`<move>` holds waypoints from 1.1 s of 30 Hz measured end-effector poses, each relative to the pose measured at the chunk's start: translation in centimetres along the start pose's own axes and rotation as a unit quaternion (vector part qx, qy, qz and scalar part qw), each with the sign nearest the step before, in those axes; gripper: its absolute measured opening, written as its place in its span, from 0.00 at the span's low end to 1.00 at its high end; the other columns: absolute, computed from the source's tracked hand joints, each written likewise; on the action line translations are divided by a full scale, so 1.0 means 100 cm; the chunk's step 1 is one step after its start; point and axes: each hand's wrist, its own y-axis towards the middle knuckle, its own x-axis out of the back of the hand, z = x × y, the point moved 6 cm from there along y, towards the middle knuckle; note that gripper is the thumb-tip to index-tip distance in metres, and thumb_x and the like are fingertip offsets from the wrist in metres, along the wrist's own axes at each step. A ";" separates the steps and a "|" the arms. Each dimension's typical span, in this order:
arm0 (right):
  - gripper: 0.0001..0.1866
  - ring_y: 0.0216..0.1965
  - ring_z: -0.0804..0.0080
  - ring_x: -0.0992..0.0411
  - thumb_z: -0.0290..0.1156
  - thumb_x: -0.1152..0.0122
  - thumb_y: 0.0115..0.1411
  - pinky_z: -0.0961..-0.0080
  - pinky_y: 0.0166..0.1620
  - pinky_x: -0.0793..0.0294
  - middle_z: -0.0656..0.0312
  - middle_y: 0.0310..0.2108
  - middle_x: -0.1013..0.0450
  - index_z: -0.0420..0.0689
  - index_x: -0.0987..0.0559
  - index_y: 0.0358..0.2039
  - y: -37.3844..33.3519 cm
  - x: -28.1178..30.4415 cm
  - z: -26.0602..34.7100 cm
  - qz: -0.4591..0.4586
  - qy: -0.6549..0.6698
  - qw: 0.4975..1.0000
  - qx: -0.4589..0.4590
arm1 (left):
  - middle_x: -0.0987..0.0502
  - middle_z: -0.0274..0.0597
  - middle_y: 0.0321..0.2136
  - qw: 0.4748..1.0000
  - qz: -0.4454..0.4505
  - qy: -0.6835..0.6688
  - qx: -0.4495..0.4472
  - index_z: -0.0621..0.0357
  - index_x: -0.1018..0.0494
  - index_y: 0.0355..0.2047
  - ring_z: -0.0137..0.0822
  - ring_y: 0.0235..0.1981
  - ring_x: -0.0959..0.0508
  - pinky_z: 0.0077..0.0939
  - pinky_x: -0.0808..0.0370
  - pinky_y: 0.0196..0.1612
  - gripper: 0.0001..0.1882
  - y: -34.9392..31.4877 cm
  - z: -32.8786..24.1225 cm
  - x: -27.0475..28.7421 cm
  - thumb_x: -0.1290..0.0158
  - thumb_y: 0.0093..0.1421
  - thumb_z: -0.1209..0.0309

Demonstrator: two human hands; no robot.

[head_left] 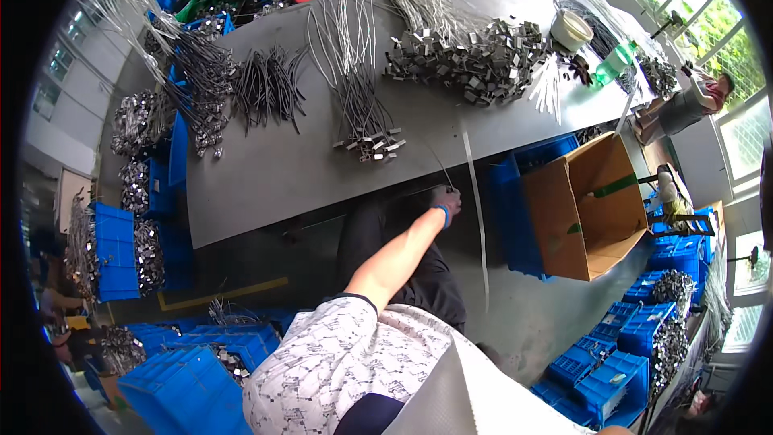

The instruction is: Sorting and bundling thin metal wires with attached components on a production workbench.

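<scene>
My left hand (pixel 448 200), in a greyish glove with a blue band at the wrist, is at the front edge of the grey table (pixel 266 185), above my dark trousers. Its fingers are closed around a thin wire (pixel 440 163) that slants up over the table edge. My right hand does not show. Farther in on the table, a bundle of wires (pixel 354 89) lies fanned, its small metal end pieces toward me. Left of it rests a bunch of short black cables (pixel 270 84). A large heap of metal-ended cables (pixel 475 56) lies farther right.
An open cardboard box (pixel 564 217) stands on a blue crate (pixel 515 225) right of my legs. Stacked blue crates (pixel 189 391) with metal parts stand at lower left, more at lower right. On the table are a white bowl (pixel 572 31) and green bottle (pixel 616 63). Another person (pixel 692 105) is at far right.
</scene>
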 end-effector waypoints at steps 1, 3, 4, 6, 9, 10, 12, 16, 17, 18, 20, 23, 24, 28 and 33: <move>0.17 0.49 0.45 0.26 0.37 0.47 0.59 0.54 0.49 0.25 0.45 0.46 0.24 0.47 0.20 0.47 -0.010 -0.032 -0.030 0.016 0.005 0.999 -0.042 | 0.23 0.40 0.24 0.998 -0.038 0.039 -0.010 0.51 0.30 0.27 0.40 0.20 0.22 0.30 0.23 0.24 0.06 -0.027 0.031 -0.070 0.51 0.63 0.74; 0.17 0.49 0.45 0.26 0.38 0.47 0.60 0.54 0.49 0.25 0.46 0.46 0.24 0.47 0.20 0.47 -0.006 -0.071 -0.053 0.043 0.009 0.998 -0.048 | 0.22 0.39 0.24 0.992 -0.080 0.070 -0.062 0.54 0.28 0.29 0.38 0.26 0.18 0.36 0.20 0.27 0.06 -0.072 0.027 -0.119 0.49 0.65 0.71; 0.17 0.50 0.45 0.26 0.39 0.47 0.60 0.54 0.50 0.25 0.46 0.46 0.24 0.47 0.20 0.46 -0.005 -0.074 -0.047 0.113 -0.028 0.992 -0.055 | 0.22 0.39 0.24 0.991 -0.087 0.074 -0.067 0.54 0.28 0.29 0.38 0.26 0.18 0.36 0.20 0.27 0.06 -0.081 0.012 -0.125 0.49 0.65 0.71; 0.17 0.50 0.45 0.26 0.39 0.46 0.60 0.54 0.50 0.25 0.47 0.46 0.24 0.46 0.20 0.46 -0.009 -0.087 -0.050 0.189 -0.068 0.978 -0.057 | 0.22 0.40 0.23 0.959 -0.025 0.138 -0.246 0.58 0.27 0.33 0.36 0.25 0.19 0.33 0.20 0.27 0.07 -0.103 -0.049 -0.154 0.49 0.67 0.68; 0.16 0.51 0.44 0.27 0.37 0.44 0.57 0.56 0.50 0.25 0.45 0.46 0.24 0.45 0.19 0.43 0.021 -0.095 -0.069 0.143 -0.035 0.988 -0.044 | 0.21 0.40 0.23 0.918 -0.050 0.177 -0.353 0.61 0.26 0.35 0.33 0.22 0.20 0.28 0.21 0.26 0.09 -0.144 -0.146 -0.204 0.48 0.67 0.68; 0.16 0.51 0.44 0.27 0.37 0.44 0.57 0.56 0.50 0.25 0.45 0.46 0.24 0.45 0.19 0.43 0.025 -0.091 -0.072 0.145 -0.041 0.988 -0.034 | 0.21 0.40 0.24 0.910 -0.047 0.139 -0.387 0.60 0.27 0.34 0.32 0.21 0.21 0.27 0.22 0.25 0.09 -0.145 -0.175 -0.204 0.48 0.68 0.67; 0.16 0.51 0.44 0.26 0.35 0.41 0.55 0.56 0.50 0.25 0.43 0.45 0.23 0.44 0.19 0.42 0.039 -0.076 -0.071 0.102 -0.048 0.994 -0.014 | 0.21 0.40 0.24 0.870 -0.037 0.095 -0.483 0.60 0.28 0.34 0.31 0.20 0.21 0.26 0.22 0.25 0.10 -0.163 -0.228 -0.205 0.49 0.69 0.67; 0.16 0.50 0.44 0.26 0.33 0.40 0.52 0.55 0.50 0.25 0.43 0.44 0.23 0.44 0.19 0.42 0.041 -0.057 -0.072 0.108 -0.067 0.991 -0.041 | 0.21 0.41 0.25 0.833 -0.059 0.122 -0.537 0.60 0.29 0.33 0.32 0.20 0.21 0.28 0.22 0.26 0.11 -0.171 -0.260 -0.198 0.50 0.69 0.65; 0.16 0.50 0.44 0.26 0.33 0.41 0.53 0.55 0.50 0.25 0.43 0.45 0.23 0.44 0.19 0.42 0.042 -0.052 -0.067 0.103 -0.068 0.992 -0.034 | 0.21 0.41 0.25 0.840 -0.049 0.145 -0.521 0.60 0.29 0.34 0.32 0.21 0.21 0.28 0.21 0.27 0.10 -0.167 -0.260 -0.188 0.49 0.68 0.66; 0.16 0.50 0.45 0.26 0.34 0.42 0.54 0.54 0.50 0.25 0.43 0.45 0.24 0.45 0.19 0.42 0.045 -0.048 -0.061 0.099 -0.069 0.992 -0.027 | 0.21 0.41 0.25 0.846 -0.038 0.167 -0.505 0.61 0.29 0.35 0.33 0.22 0.20 0.28 0.21 0.28 0.09 -0.164 -0.260 -0.177 0.48 0.68 0.66; 0.15 0.50 0.45 0.26 0.34 0.42 0.54 0.54 0.50 0.25 0.44 0.45 0.23 0.45 0.19 0.42 0.041 -0.045 -0.052 0.102 -0.056 0.993 -0.035 | 0.21 0.40 0.26 0.915 0.002 0.163 -0.368 0.61 0.28 0.36 0.33 0.25 0.20 0.29 0.20 0.31 0.09 -0.144 -0.248 -0.160 0.46 0.66 0.66; 0.15 0.50 0.46 0.26 0.35 0.42 0.55 0.55 0.49 0.25 0.46 0.45 0.23 0.47 0.19 0.42 0.050 -0.060 -0.068 0.121 -0.081 0.989 -0.016 | 0.20 0.39 0.30 0.950 0.057 0.248 -0.182 0.61 0.26 0.39 0.32 0.30 0.19 0.29 0.20 0.35 0.11 -0.134 -0.219 -0.112 0.42 0.63 0.66; 0.15 0.50 0.46 0.26 0.36 0.42 0.55 0.55 0.49 0.25 0.47 0.45 0.23 0.48 0.19 0.42 0.051 -0.065 -0.068 0.133 -0.098 0.986 -0.011 | 0.20 0.39 0.32 0.926 0.088 0.347 -0.121 0.61 0.25 0.40 0.32 0.33 0.19 0.29 0.19 0.37 0.12 -0.136 -0.201 -0.108 0.40 0.61 0.66; 0.15 0.50 0.47 0.26 0.37 0.43 0.56 0.56 0.49 0.25 0.49 0.46 0.23 0.49 0.19 0.43 0.045 -0.051 -0.063 0.158 -0.132 0.979 0.000 | 0.20 0.38 0.35 0.923 0.101 0.361 -0.090 0.59 0.24 0.41 0.30 0.35 0.19 0.28 0.20 0.39 0.13 -0.152 -0.160 -0.093 0.39 0.60 0.66; 0.16 0.44 0.48 0.23 0.41 0.50 0.64 0.55 0.47 0.25 0.50 0.43 0.22 0.49 0.19 0.45 0.088 -0.002 -0.029 0.034 -0.087 0.990 0.108 | 0.19 0.37 0.29 0.945 0.001 0.188 -0.268 0.63 0.20 0.37 0.27 0.29 0.21 0.23 0.24 0.34 0.11 -0.166 -0.194 -0.106 0.39 0.60 0.67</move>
